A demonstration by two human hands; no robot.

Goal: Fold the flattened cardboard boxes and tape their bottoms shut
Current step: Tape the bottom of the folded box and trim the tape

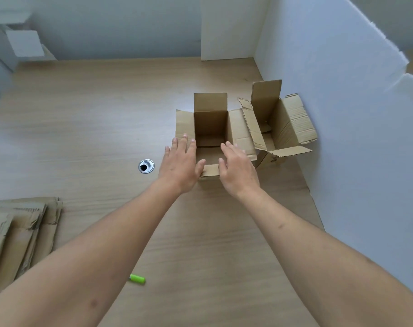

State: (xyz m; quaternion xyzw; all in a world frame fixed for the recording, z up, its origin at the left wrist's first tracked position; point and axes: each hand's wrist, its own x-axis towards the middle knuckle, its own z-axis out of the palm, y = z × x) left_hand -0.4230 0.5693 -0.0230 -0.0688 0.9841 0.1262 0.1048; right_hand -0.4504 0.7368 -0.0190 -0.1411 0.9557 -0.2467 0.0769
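Observation:
An upright brown cardboard box (211,125) stands on the wooden table with its top flaps spread open. My left hand (180,165) hovers flat at its left near corner, fingers apart, over the left flap. My right hand (238,168) hovers at the right near side, fingers spread, holding nothing. The near flap (211,170) shows between my two hands. A second folded box (279,123), also with open flaps, stands just to the right, touching the white wall. A stack of flattened boxes (18,232) lies at the table's left near edge.
A round metal cable grommet (146,166) is set in the table left of my hands. A green lighter-like object (137,278) lies near the front. White foam walls (342,138) close the right and back sides. The wooden table (94,114) stretches to the left.

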